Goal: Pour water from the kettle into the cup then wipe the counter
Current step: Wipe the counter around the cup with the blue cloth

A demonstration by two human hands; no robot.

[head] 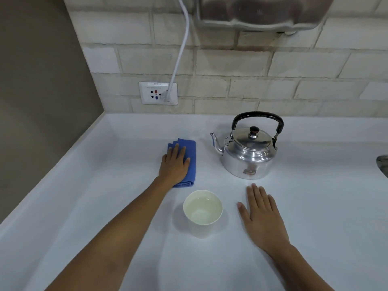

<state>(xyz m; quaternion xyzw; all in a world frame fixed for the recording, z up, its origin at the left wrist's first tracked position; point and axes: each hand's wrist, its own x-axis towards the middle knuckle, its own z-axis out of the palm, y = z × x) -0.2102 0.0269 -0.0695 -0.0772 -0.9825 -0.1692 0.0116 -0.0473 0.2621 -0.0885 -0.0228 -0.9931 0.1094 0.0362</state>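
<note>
A shiny metal kettle (248, 153) with a black handle stands upright on the white counter (105, 206), spout pointing left. A white cup (202, 213) with water in it stands near the front, between my arms. A folded blue cloth (190, 162) lies left of the kettle. My left hand (174, 164) rests flat on the cloth, fingers spread. My right hand (262, 217) lies flat on the counter, right of the cup and in front of the kettle, holding nothing.
A brick-tiled wall runs along the back with a socket plate (158, 93) and a white cable (180, 49) plugged in. A metal appliance (262, 11) hangs above. A brown wall (37, 91) closes the left side. A metal edge (382, 164) shows at far right.
</note>
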